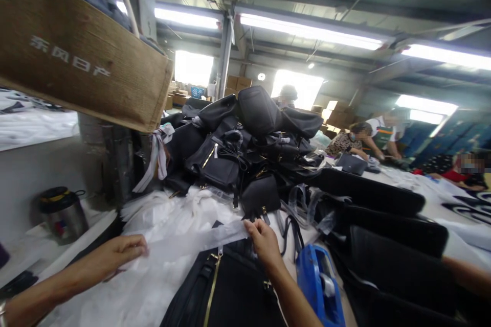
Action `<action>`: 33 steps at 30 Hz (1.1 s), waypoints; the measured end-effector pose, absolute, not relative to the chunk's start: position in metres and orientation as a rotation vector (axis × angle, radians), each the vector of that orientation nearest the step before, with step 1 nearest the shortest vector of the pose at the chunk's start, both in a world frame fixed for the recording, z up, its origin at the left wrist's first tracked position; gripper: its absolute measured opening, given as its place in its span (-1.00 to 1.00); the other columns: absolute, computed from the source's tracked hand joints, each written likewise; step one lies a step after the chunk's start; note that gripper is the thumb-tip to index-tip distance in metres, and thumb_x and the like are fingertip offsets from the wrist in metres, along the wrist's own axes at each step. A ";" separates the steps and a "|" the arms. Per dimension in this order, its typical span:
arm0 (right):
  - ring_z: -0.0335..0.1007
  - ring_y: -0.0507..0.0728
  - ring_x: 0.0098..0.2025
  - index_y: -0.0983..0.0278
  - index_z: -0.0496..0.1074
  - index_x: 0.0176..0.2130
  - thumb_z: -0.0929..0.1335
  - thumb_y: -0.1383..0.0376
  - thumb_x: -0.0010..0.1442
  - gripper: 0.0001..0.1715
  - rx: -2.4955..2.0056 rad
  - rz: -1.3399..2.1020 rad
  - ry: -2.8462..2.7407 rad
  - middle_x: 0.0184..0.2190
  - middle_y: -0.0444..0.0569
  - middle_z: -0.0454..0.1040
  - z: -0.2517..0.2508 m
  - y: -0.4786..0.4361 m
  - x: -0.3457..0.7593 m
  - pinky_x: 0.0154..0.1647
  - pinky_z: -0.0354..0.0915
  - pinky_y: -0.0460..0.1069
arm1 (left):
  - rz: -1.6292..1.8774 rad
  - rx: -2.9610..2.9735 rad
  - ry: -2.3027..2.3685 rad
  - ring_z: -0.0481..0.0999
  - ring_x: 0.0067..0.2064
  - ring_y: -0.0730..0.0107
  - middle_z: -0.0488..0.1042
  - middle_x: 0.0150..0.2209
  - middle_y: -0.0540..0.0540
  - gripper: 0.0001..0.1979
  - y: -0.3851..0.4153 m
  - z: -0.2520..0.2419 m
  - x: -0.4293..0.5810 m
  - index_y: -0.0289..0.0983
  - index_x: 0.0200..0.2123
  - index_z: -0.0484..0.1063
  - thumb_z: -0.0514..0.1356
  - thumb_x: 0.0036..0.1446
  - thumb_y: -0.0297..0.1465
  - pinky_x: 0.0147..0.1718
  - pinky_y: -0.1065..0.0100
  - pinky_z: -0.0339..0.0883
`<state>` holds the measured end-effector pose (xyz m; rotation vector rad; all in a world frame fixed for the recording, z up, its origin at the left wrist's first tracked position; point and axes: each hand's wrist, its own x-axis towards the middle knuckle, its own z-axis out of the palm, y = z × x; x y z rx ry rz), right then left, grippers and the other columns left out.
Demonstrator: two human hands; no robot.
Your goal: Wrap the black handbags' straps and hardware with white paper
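Observation:
A translucent white strip [184, 242] of film or thin paper stretches between my two hands. My right hand [264, 245] pinches its right end, above a black bag [240, 286] with a gold zipper. My left hand [125, 253] is closed at the strip's left end, over a heap of white wrapping sheets [169, 214]; its fingertips are slightly blurred. The black bag lies at the bottom centre, partly covered by the strip and my right forearm. To the right of that forearm stands a blue tape dispenser [320, 286].
Black bags [215, 163] are piled high beyond my hands. More black pieces [387, 235] lie at the right, an arm reaching in beside them. A brown fabric bag [84, 56] hangs upper left, above a steel flask [63, 214]. Several people work along the table at the back right.

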<state>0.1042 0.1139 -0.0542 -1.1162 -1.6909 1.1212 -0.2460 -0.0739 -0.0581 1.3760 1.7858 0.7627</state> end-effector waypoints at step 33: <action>0.43 0.24 -0.49 0.13 0.40 -0.45 0.25 -0.13 0.20 -0.54 -2.080 -0.047 -1.473 -0.56 -0.03 0.50 -0.023 0.000 0.388 -0.47 0.18 0.03 | 0.823 1.669 1.607 0.41 -0.34 0.24 0.44 -0.51 0.03 -0.57 0.009 -0.013 -0.132 -0.22 -0.54 0.42 0.11 0.13 -0.01 -0.26 0.36 0.21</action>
